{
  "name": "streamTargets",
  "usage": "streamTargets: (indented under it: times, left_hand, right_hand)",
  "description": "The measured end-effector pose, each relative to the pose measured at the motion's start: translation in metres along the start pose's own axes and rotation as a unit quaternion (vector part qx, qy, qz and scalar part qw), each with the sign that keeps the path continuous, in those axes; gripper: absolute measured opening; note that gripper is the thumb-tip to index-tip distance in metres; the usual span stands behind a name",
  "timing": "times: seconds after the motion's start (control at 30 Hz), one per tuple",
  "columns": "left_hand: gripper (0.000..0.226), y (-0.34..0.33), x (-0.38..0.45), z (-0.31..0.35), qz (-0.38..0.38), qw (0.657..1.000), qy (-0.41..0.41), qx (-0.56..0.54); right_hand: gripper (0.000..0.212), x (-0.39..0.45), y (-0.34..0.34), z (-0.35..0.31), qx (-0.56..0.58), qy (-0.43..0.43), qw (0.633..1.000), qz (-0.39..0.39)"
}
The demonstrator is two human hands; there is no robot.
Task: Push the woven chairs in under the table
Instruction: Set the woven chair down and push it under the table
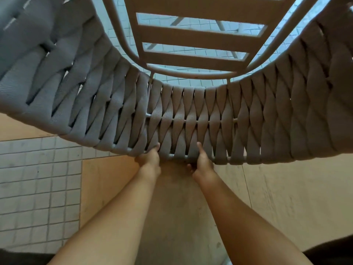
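A woven chair (191,115) with a curved backrest of grey-beige straps fills the upper half of the view, seen from behind and above. Its slatted seat (196,37) extends away at the top centre. My left hand (150,159) grips the lower rim of the backrest at the centre, thumb up on the straps. My right hand (202,163) grips the same rim just to the right, fingers curled under it. No table shows in this view.
The floor below is tan paving (172,197) with a patch of small grey tiles (38,188) at the left. Grey tiles also show beneath the seat slats. Dark edges sit at both bottom corners.
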State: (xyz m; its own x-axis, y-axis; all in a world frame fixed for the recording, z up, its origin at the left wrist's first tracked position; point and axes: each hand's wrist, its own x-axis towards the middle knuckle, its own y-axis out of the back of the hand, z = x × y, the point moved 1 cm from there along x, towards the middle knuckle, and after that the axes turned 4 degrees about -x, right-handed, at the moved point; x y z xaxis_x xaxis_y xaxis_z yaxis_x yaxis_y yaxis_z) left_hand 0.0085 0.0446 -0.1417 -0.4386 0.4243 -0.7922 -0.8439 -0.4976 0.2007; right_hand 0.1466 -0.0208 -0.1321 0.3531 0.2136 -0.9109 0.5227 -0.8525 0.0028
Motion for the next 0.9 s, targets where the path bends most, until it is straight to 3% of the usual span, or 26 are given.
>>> streamTargets:
  times: [0.1,0.23,0.57,0.67,0.9]
  left_hand:
    - [0.095,-0.005,0.000,-0.002,0.004,0.998,0.036,-0.052]
    - [0.088,-0.001,0.002,-0.008,-0.014,0.998,0.009,-0.068]
    - [0.077,0.016,-0.037,0.008,-0.047,0.998,-0.043,-0.001]
    - [0.075,0.030,-0.076,0.019,-0.012,0.992,-0.092,0.091]
    - [0.051,0.094,-0.196,0.037,-0.039,0.951,-0.237,0.195]
  right_hand:
    - [0.084,0.005,-0.007,0.003,0.017,-0.003,0.999,0.038]
    - [0.091,0.011,-0.010,0.010,0.039,-0.007,0.994,0.099]
    - [0.092,-0.028,-0.009,-0.008,0.096,-0.001,0.991,0.092]
    - [0.088,-0.060,0.002,-0.018,0.067,0.019,0.992,0.110]
    - [0.089,-0.162,0.022,-0.033,0.059,0.018,0.989,0.134]
